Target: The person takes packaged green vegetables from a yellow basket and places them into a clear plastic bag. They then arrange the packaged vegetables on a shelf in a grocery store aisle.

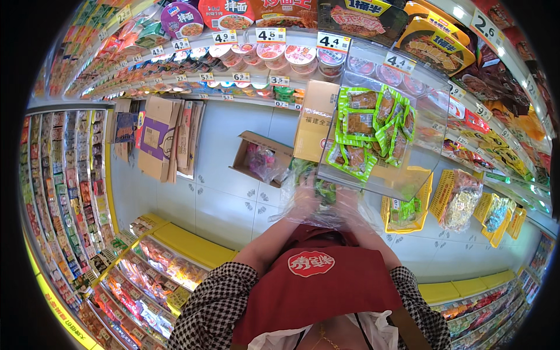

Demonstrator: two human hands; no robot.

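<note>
A crumpled clear plastic bag point(284, 199) spreads in front of my red apron, with green packets point(326, 190) showing inside it. My left hand point(307, 192) grips the bag's left side, blurred behind the film. On the other side, my right hand point(348, 200) holds the bag close to the lower edge of a clear plastic bin point(398, 188); film and bin partly hide its fingers. Green-edged, clear-fronted snack packets point(361, 120) with brown food lie heaped in this bin, just beyond my hands.
A cardboard carton point(315, 122) stands left of the bin. On the tiled floor are an open carton point(282, 153) with plastic-wrapped goods, flattened cardboard point(157, 135), and yellow baskets point(387, 214) of packets. Shelves of instant noodles point(302, 54) run along the far side; snack shelves point(170, 262) stand behind me.
</note>
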